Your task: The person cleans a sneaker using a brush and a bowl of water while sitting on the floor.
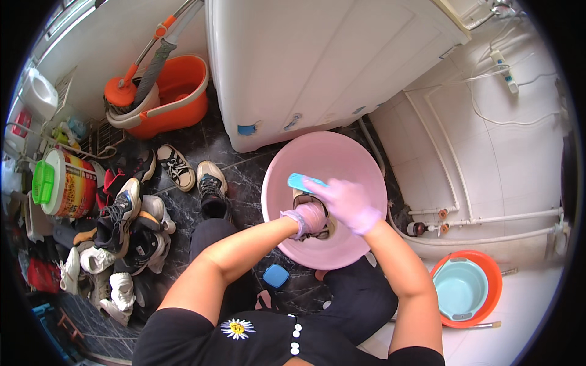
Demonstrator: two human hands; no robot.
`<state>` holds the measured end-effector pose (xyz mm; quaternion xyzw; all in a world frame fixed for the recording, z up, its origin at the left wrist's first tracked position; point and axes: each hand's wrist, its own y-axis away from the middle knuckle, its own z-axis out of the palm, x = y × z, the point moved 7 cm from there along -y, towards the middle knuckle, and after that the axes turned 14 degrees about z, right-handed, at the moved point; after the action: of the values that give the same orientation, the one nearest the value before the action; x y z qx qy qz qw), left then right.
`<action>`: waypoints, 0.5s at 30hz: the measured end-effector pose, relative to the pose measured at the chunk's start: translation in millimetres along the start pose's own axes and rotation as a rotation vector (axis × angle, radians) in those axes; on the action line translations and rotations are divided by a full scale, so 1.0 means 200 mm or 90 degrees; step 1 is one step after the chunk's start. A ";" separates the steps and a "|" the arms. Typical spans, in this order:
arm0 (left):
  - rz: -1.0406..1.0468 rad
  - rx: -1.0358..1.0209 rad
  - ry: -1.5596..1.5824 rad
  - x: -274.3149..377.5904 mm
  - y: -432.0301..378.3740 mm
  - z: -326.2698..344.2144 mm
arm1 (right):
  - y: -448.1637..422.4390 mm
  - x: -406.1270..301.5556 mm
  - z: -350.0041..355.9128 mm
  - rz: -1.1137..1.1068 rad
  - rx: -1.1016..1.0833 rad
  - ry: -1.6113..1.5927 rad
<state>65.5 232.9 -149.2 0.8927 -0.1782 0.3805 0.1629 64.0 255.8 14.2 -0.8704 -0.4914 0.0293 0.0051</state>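
A large pink plastic basin [293, 155] stands on the dark floor in front of me. Over it, my gloved left hand [311, 218] grips a shoe [330, 230], partly covered by the hands. My right hand [350, 201], also in a thin pinkish glove and slightly blurred, is closed on a light-blue scrubbing brush [302, 182] at the shoe's upper end. The brush's bristles are hidden. A black-and-beige sneaker [212, 187] and a laced canvas shoe [176, 167] lie on the floor left of the basin.
Many shoes [121, 247] are piled at the left, near a white bucket [68, 183]. An orange mop bucket [183, 100] is beside a white appliance [320, 59]. A blue lid-like object [275, 275] lies below the basin. Pipes [494, 218] and a light-blue basin [462, 288] are at right.
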 end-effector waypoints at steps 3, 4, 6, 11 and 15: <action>0.030 0.036 0.027 0.00 -0.05 0.03 | -0.12 0.00 0.09 0.014 -0.184 0.143; 0.002 -0.012 0.016 0.03 -0.04 -0.02 | -0.10 0.05 0.01 0.003 -0.132 0.104; -0.068 -0.103 -0.012 0.09 0.05 -0.10 | -0.08 0.11 -0.15 0.057 -0.184 0.091; 0.292 0.273 -0.258 0.10 0.04 0.10 | -0.20 -0.18 0.11 -0.068 -0.319 0.192; 0.119 -0.018 -0.232 -0.02 -0.09 0.11 | -0.31 -0.07 0.15 0.038 -0.296 0.018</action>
<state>84.8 240.4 -170.5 0.9239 -0.2924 0.2235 0.1045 1.7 275.9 -13.5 -0.8627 -0.4588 -0.0966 -0.1897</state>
